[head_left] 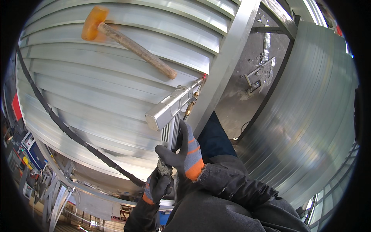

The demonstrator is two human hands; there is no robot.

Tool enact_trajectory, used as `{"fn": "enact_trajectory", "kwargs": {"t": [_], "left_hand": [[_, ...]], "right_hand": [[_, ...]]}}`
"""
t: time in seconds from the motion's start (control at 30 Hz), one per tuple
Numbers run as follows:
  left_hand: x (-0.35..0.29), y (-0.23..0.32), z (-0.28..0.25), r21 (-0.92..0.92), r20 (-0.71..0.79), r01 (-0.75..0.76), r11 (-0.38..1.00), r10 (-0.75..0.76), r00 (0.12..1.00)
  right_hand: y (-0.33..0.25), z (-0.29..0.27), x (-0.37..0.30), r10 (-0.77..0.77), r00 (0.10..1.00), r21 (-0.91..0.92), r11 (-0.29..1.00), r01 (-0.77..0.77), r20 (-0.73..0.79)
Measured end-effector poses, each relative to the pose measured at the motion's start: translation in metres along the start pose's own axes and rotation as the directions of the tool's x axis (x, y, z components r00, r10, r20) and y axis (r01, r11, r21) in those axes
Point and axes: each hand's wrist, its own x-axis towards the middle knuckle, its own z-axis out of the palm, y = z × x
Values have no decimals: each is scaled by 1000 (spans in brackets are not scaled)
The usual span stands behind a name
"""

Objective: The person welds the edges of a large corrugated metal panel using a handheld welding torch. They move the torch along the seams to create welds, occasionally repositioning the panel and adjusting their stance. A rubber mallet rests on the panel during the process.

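My right hand (188, 154), in a grey and orange work glove, is closed round the grip of a silver handheld laser welding gun (166, 110). Its nozzle, with brass fittings beneath, points away to the right, and a red light spot shows where the slat ends meet the upright metal frame bar (220, 73). Below the grip, my gloved left hand (156, 188) is wrapped round the frayed, sheathed cable (164, 168) of the gun. A mallet (135, 48) with an orange head and wooden handle lies on the slatted metal panel (96, 85), beyond the gun.
A thick black hose (58, 120) curves over the panel's left side toward my left hand. Right of the frame bar, an opening shows the floor with metal scraps (261, 75). Farther right stands a large sheet-metal surface (305, 116). Metal stands and equipment (54, 185) are at lower left.
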Motion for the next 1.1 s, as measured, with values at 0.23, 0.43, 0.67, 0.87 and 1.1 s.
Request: {"fn": "enact_trajectory", "kwargs": {"t": [0.23, 0.43, 0.67, 0.87, 1.1], "left_hand": [[2, 2, 2, 24, 15, -1, 1000, 1, 1000], [3, -4, 1, -11, 14, -28, 1000, 28, 999], [0, -3, 0, -7, -6, 5, 1000, -5, 1000], [0, -3, 1, 11, -3, -7, 1000, 7, 1000], [-1, 0, -1, -48, 28, 38, 998, -37, 999]], "right_hand": [[-1, -2, 2, 52, 999, 25, 998, -53, 11], [-9, -5, 3, 101, 994, 56, 993, -103, 38], [-17, -5, 2, 156, 986, 97, 982, -161, 60], [-19, -2, 3, 84, 996, 121, 989, -83, -2], [-14, -1, 3, 120, 993, 134, 984, -121, 16]]}}
